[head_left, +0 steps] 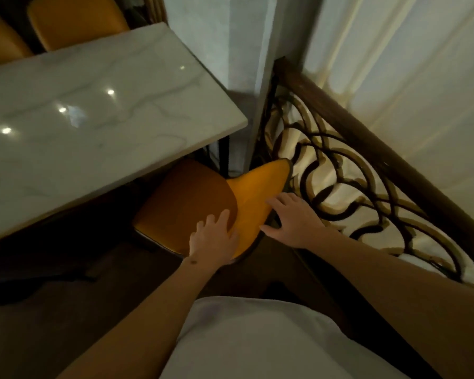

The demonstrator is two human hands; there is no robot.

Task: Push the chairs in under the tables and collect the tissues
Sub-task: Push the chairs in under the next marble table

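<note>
An orange chair [186,198] stands at the near right corner of a white marble table [93,110], its seat partly under the tabletop. My left hand [212,239] lies flat on the top of the chair's backrest with fingers spread. My right hand [293,220] rests on the right edge of the same backrest, fingers apart, not clearly wrapped around it. No tissues show in this view.
Two more orange chairs [74,20] stand tucked in at the table's far side. A dark wooden handrail [367,143] with curled metal scrollwork runs close along the right. A pale pillar [230,50] rises behind the table corner. The floor below is dark.
</note>
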